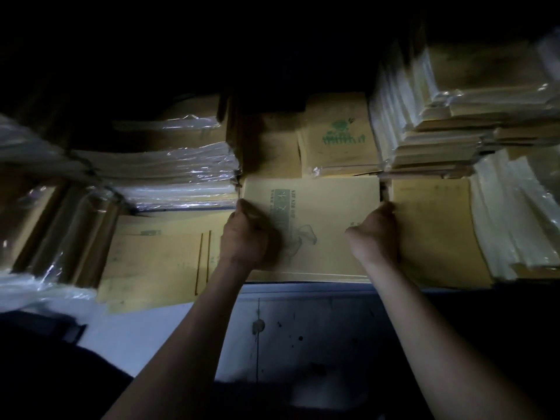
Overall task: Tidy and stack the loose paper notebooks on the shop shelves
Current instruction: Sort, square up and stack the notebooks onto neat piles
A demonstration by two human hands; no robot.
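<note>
Left hand [245, 234] and right hand [375, 234] clutch the notebook stack [327, 213]; shoved toward 12 o'clock, loose covers could buckle.

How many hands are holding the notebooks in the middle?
2. The left hand grips the left edge of the middle notebook stack, the right hand grips its right edge. No others show.
</note>
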